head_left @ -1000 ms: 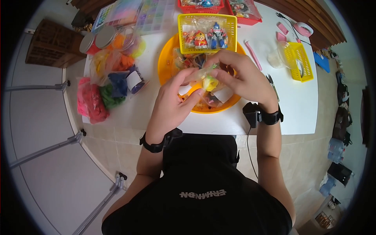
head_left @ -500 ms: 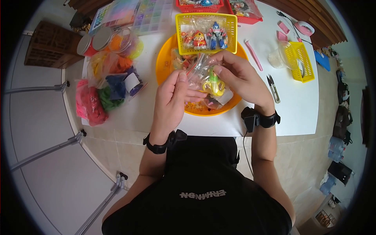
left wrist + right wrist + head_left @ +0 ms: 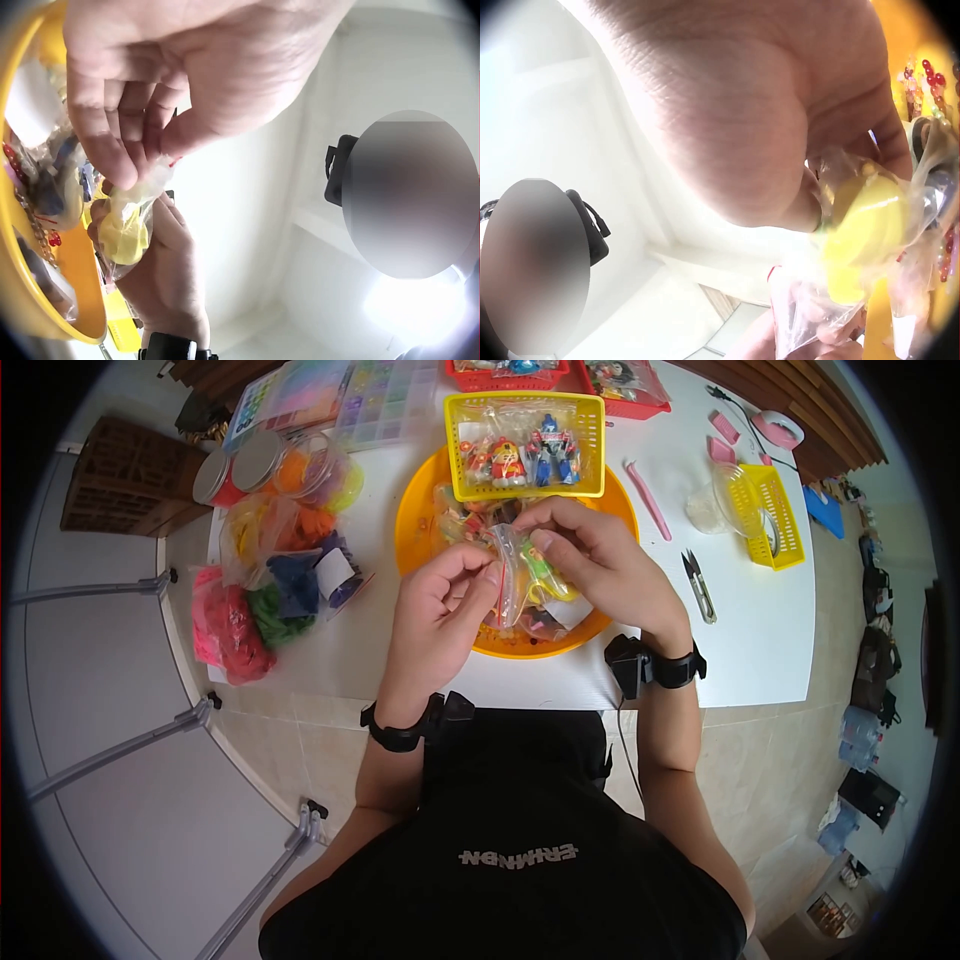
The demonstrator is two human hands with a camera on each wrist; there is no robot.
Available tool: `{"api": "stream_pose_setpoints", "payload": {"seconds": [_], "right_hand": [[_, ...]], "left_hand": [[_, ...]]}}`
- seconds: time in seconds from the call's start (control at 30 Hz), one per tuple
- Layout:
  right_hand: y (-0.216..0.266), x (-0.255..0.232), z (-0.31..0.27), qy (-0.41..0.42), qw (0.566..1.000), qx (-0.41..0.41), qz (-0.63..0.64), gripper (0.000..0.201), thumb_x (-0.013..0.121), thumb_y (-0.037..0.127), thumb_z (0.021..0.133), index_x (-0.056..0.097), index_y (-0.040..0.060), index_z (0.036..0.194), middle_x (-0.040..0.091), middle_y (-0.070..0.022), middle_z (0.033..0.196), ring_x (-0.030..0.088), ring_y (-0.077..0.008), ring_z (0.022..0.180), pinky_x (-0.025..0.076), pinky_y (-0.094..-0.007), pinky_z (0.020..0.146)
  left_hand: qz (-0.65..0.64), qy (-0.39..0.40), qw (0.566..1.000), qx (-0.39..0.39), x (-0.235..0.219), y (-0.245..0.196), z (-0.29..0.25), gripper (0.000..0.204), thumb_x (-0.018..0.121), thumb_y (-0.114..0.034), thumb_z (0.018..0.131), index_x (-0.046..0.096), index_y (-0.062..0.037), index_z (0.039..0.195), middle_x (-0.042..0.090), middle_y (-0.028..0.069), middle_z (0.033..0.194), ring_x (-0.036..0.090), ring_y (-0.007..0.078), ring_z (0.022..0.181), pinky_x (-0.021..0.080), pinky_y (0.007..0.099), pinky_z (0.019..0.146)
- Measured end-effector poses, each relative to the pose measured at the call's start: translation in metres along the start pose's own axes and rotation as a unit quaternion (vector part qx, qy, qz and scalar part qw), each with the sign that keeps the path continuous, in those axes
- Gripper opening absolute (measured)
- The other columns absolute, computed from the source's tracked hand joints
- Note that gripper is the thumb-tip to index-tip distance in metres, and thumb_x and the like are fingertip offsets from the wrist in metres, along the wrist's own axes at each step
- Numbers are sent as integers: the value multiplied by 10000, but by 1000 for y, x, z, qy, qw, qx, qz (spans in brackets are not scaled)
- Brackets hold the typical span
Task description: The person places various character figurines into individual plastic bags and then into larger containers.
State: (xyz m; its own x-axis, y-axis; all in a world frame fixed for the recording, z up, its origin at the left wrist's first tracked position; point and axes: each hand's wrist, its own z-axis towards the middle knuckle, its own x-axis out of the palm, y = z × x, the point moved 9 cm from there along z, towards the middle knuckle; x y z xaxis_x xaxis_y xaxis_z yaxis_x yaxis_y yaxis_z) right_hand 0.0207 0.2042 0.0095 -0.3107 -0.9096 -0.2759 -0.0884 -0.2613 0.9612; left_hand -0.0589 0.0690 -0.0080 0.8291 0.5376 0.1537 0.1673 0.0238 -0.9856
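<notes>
Pinching a small clear bag (image 3: 512, 582) between them, both hands work above the orange bowl (image 3: 415, 525) in the middle of the white worktop (image 3: 760, 610). The left hand (image 3: 437, 615) has its thumb and curled fingers closed on the bag's left edge, by the red seal strip. The right hand (image 3: 597, 565) grips the bag from the right, its fingers curled round the plastic. Inside the bag sits a yellow and green toy (image 3: 540, 572); the left wrist view shows it (image 3: 124, 229) hanging below the left fingertips, and the right wrist view shows it (image 3: 866, 229) pressed against the right palm.

More bagged toys lie in the bowl under the hands. A yellow basket (image 3: 527, 445) rests on the bowl's far rim, holding bagged robot figures (image 3: 553, 448). Left of the bowl lie bags of coloured material (image 3: 270, 575), with jars (image 3: 240, 470) farther off and bead boxes (image 3: 390, 400) at the far left edge. Right of the bowl lie a pink stick (image 3: 648, 500) and snips (image 3: 698, 585), and farther right a second yellow basket (image 3: 765, 515) lies tipped beside a clear cup (image 3: 710, 505). Red baskets (image 3: 630, 385) stand along the far edge.
</notes>
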Motion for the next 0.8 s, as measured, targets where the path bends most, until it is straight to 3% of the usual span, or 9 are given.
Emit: {"api": "stream_pose_setpoints", "payload": {"seconds": [0.07,0.17,0.27,0.37,0.47,0.5,0.7,0.8], "right_hand": [[-4,4,0,16,1000,21,6,225,571,125,1043,629,-1,1219,644,-10,978,562,-88,879,478,-249,817],[5,2,0,-15,999,-37,-29,210,573,125,1024,645,-17,1162,689,-117,935,659,-175,829,523,-313,768],[14,-4,-3,-58,991,-65,-104,213,611,161,1012,663,-32,1085,698,-144,978,693,-212,888,532,-318,779],[31,-14,-11,-119,984,-32,-130,267,648,220,1000,662,-44,969,704,-167,912,713,-242,820,543,-333,725],[20,1,-20,-11,985,138,-103,320,661,264,995,640,-38,891,677,-169,781,696,-236,679,539,-343,646],[20,8,-20,11,990,99,-96,328,632,260,1014,631,-23,847,631,-126,668,671,-187,594,516,-314,580],[-7,18,-30,-50,985,111,123,309,612,224,1023,613,-10,821,590,-50,647,620,-98,596,472,-263,557],[-10,22,-34,-75,982,108,137,296,613,207,1022,596,-6,818,568,-43,649,561,-79,592,449,-271,551]], "left_hand": [[-15,7,1000,-9,3,-1,0,97,562,-71,1056,602,17,1068,650,9,872,598,38,770,487,204,697],[-29,9,1000,-2,5,0,0,83,552,-63,1057,586,12,1064,641,9,876,601,44,789,497,212,728],[-38,14,999,10,12,-5,0,70,546,-56,1058,576,7,1056,635,11,893,597,45,808,498,217,746],[-10,31,999,32,14,-8,-1,66,537,-52,1060,571,4,1048,629,16,911,593,40,820,498,217,754],[1,46,998,39,16,-5,-1,57,540,-49,1058,564,0,1041,618,15,914,583,34,828,493,212,763],[12,43,998,41,17,-6,-1,56,542,-49,1057,562,-1,1036,614,13,912,577,31,824,490,211,760],[-22,7,999,35,10,-4,-2,50,547,-43,1052,568,-3,1031,595,2,902,541,25,803,464,205,739],[13,25,999,38,12,-2,-4,34,552,-31,1045,571,-3,1040,581,-1,906,531,28,813,452,203,739]]}}
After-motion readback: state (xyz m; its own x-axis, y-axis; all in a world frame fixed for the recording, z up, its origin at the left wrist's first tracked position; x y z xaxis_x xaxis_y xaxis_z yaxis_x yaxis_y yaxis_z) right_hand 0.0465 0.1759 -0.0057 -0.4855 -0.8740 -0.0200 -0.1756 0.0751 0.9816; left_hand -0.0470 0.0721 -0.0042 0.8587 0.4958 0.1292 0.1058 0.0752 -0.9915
